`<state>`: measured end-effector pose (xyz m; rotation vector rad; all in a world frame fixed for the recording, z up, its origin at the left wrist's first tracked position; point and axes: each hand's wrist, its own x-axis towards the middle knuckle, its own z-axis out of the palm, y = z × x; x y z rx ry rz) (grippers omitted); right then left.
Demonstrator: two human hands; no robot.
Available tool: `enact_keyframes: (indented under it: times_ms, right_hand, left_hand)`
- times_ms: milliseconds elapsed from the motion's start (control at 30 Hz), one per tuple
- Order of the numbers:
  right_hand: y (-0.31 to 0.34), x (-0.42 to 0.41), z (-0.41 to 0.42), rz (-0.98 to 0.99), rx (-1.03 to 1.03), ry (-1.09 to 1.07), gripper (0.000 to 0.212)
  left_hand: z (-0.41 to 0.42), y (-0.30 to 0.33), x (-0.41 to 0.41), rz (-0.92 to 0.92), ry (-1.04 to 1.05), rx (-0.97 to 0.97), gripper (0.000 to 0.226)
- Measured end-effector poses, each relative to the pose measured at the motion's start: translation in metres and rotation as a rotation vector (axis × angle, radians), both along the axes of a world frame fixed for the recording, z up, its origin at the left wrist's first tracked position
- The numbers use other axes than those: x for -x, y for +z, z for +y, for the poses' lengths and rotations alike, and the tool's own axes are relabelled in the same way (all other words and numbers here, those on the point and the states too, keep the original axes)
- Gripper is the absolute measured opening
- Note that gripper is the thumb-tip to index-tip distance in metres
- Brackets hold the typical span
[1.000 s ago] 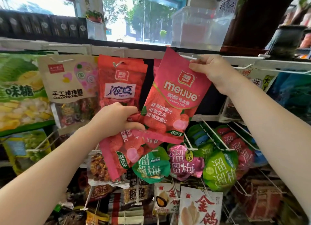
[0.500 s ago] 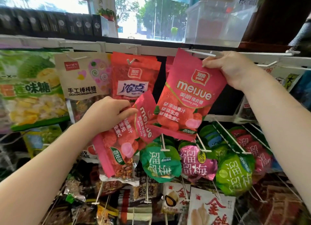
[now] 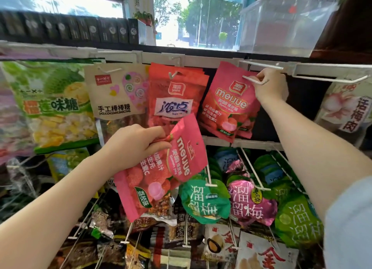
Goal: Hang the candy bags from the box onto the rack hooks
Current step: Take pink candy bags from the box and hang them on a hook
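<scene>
Held bags: your left hand (image 3: 136, 146) grips a bunch of glossy pink "meijue" gummy bags (image 3: 161, 168) just below frame centre; the front one is tilted clockwise, its punched top pointing to 2 o'clock, lychee print at the lower end.
Left hand pose: your forearm enters from 8 o'clock; fingers curl over the bags' upper left edge, thumb underneath, closed tight on the plastic.
Hung bag: a matching pink meijue bag (image 3: 227, 103) hangs at 1 o'clock from the held bunch, on a white wire hook (image 3: 253, 80); more of the same kind sit behind it, edges showing at lower right.
Right hand pose: your right hand (image 3: 270, 85) is raised at 1 o'clock, arm coming in from 4 o'clock, fingers wrapped round the hook's outer end just beside the bag's top corner. Closed on the wire.
Rack: white metal rail (image 3: 201, 57) runs across at 12 o'clock; thin round wire pegs stick out towards you.
Neighbours: red-orange glossy bag (image 3: 177, 95) hangs just left of the pink one, directly above the held bunch; kraft-paper lollipop bag (image 3: 115, 91) at 10 o'clock; green durian candy bag (image 3: 52, 105) at 9 o'clock.
Below: round green and magenta plum pouches (image 3: 205, 200) on lower pegs at 5 o'clock.
Above: clear plastic bin (image 3: 281, 27) at 1 o'clock on the top ledge.
</scene>
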<state>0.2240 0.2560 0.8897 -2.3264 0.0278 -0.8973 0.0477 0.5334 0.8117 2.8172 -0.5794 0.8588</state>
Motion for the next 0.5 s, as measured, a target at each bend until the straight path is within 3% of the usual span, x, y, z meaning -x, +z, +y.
enact_keyframes:
  times_ms: [67,167,233,300,400,500]
  right_hand:
    - [-0.004,0.004,0.007,-0.019,-0.004,-0.046,0.028]
    - [-0.016,0.032,0.007,-0.198,0.003,-0.116,0.035]
    - [-0.032,0.055,0.003,-0.252,-0.078,0.014,0.025]
    - [-0.044,0.074,0.0,-0.066,-0.169,0.32,0.006]
    - [-0.047,0.102,0.001,0.309,-0.253,0.647,0.019]
    - [-0.048,0.114,0.001,0.293,-0.23,0.719,0.01]
  left_hand:
    - [0.001,-0.002,0.004,-0.025,-0.02,-0.007,0.059]
    - [0.0,-0.002,0.004,-0.086,-0.069,0.02,0.067]
    - [-0.005,-0.003,0.0,-0.111,-0.092,0.088,0.065]
    - [-0.015,-0.003,-0.006,-0.09,-0.106,0.205,0.057]
    - [-0.032,-0.003,-0.012,-0.087,-0.143,0.318,0.054]
    - [-0.046,-0.004,-0.016,-0.119,-0.163,0.392,0.057]
